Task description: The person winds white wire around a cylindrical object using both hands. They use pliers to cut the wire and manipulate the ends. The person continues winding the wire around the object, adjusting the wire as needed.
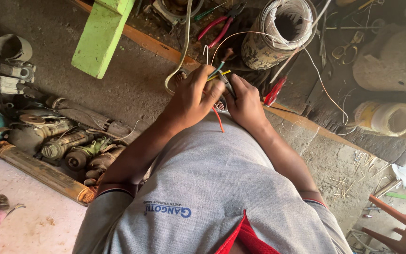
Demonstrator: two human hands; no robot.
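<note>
We are looking straight down a grey shirt at two bare hands meeting over the edge of a cluttered work surface (pixel 334 101). The left hand (pixel 191 96) is pinching a bundle of coloured wires (pixel 219 70), its fingers curled shut around them; blue, yellow and white strands are fanning out above the knuckles, and one red wire (pixel 218 120) is trailing down below the palm. The right hand (pixel 245 106) is pressing in beside it, fingers closed on a slim dark tool (pixel 227 84) whose tip is touching the bundle; most of the tool is lying hidden inside the fist, so we cannot tell its kind.

Just beyond the hands, a coil of white wire (pixel 278 33) is standing on the surface, one loose strand arcing down toward the bundle. Red-handled pliers (pixel 219 26) are lying near it, partly in shadow. A green beam (pixel 102 35) is crossing the upper left, cut off by the frame. On the floor to the left, rusty motor parts (pixel 66 141) are piling together, too jumbled to sort out.
</note>
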